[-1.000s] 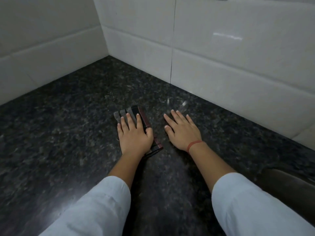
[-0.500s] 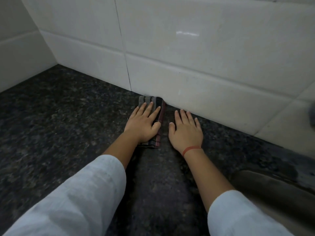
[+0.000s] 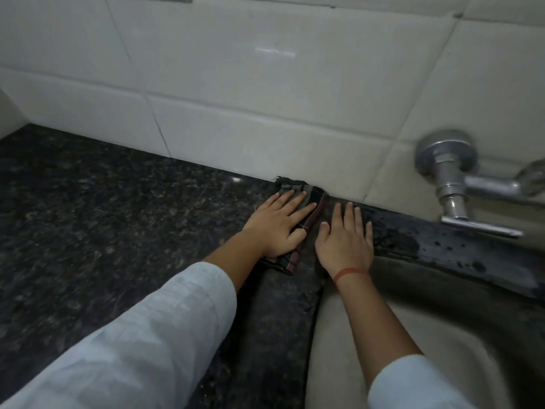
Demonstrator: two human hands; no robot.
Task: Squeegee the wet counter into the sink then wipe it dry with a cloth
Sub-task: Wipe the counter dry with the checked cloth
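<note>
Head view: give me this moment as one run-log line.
phase: cloth wipe | left hand: flat on cloth at tiled wall | right hand: flat on counter, by sink | squeegee: not visible

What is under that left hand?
A folded striped cloth lies flat beneath the left hand, on the dark counter. The cloth's middle is covered.

My left hand [image 3: 278,224] flat on the folded striped cloth [image 3: 306,228] against the tiled wall [image 3: 265,93], my right hand [image 3: 345,240] beside it on the speckled granite counter [image 3: 103,208], steel sink [image 3: 442,320] right, wall tap [image 3: 454,184] behind.
</note>
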